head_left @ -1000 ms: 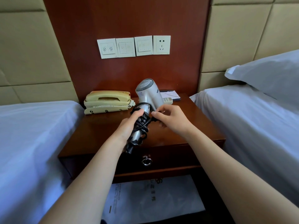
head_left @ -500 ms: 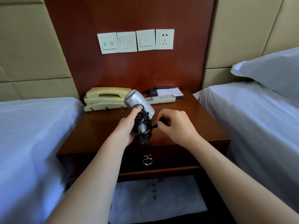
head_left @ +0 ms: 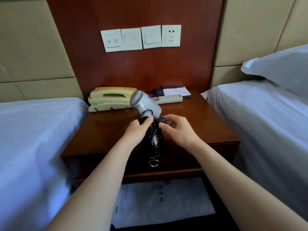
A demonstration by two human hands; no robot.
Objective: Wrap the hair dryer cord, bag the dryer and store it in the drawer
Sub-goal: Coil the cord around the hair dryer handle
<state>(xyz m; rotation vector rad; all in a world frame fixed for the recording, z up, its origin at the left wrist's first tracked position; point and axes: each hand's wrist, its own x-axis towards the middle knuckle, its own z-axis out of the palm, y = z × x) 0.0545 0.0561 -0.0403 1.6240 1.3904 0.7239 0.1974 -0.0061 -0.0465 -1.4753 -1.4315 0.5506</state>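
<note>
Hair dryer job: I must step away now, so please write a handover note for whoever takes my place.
Left hand grips the hair dryer by its handle, held above the nightstand. Right hand pinches the plug end of the cord. Done: cord mostly coiled round the handle. Left: tuck the end, bag the dryer, open the drawer, shut now, and store it. A white printed sheet, maybe the bag, lies on the shelf below.

Left hand (head_left: 137,130) grips; right hand (head_left: 178,130) apparently pinches, forearms converging
</note>
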